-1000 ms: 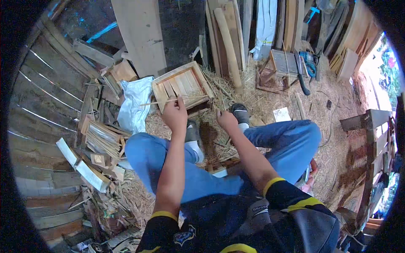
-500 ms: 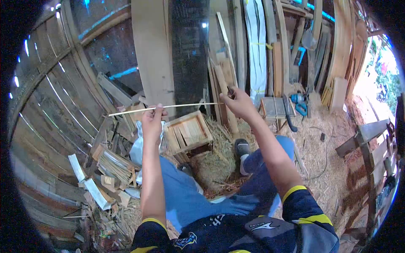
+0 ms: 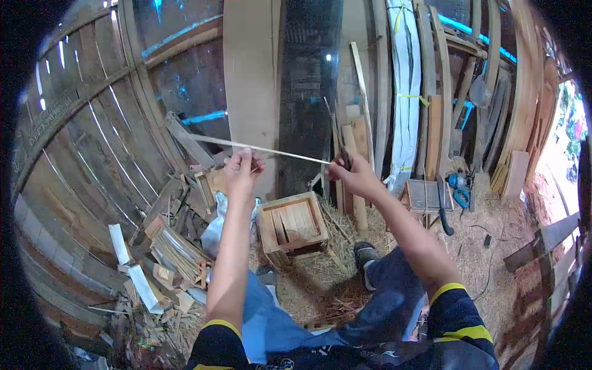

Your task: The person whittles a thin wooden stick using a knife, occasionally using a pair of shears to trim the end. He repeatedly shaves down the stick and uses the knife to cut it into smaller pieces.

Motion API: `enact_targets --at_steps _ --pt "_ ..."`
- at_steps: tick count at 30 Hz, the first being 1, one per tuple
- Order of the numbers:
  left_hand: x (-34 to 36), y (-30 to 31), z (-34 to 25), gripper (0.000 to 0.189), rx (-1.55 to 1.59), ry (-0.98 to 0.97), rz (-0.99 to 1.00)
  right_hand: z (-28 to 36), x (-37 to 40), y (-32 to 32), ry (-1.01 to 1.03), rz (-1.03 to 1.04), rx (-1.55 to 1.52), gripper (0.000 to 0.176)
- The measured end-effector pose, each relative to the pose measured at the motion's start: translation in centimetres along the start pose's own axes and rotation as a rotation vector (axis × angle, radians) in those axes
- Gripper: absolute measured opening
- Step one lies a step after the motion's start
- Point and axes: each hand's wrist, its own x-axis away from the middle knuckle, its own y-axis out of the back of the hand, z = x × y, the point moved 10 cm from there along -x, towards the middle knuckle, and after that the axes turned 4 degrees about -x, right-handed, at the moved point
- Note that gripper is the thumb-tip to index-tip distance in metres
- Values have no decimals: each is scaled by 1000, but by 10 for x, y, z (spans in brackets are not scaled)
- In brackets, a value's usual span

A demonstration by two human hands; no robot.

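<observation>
A thin, pale strip of wood or bamboo (image 3: 280,152) stretches between my hands at chest height, its left end raised. My left hand (image 3: 243,168) pinches it between thumb and fingers, with a length sticking out to the left. My right hand (image 3: 356,176) is closed around a slim, dark knife (image 3: 343,148) whose narrow blade points upward. The strip's right end meets the thumb and fingers of that hand. Below the strip stands a small wooden box-like stool (image 3: 293,225) with slats on top.
Wood offcuts and a bundle of thin strips (image 3: 176,250) lie at left. Boards and a white-wrapped length (image 3: 404,92) lean on the far wall. At right are a blue power tool (image 3: 459,185), a dark-handled blade (image 3: 444,209) and a cable. Shavings cover the floor.
My view has shifted, so the surroundings sit lower and farther right. The strip now slopes down toward my right hand, and the knife's upright blade shows more clearly.
</observation>
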Motion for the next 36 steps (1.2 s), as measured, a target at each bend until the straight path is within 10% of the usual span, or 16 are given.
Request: enact_targets --at_steps 15,18,22,36 --pt "31 -30 114 18 69 160 131 -100 -6 -82 -261 121 -259 11" --pt "21 -14 105 17 -98 -42 103 -114 -19 -63 -180 160 110 25" --pt "29 0 107 17 -185 148 59 -121 -31 1 -266 -92 -40 31" --pt "75 -28 135 23 -177 422 187 -83 -16 -71 49 297 625 30"
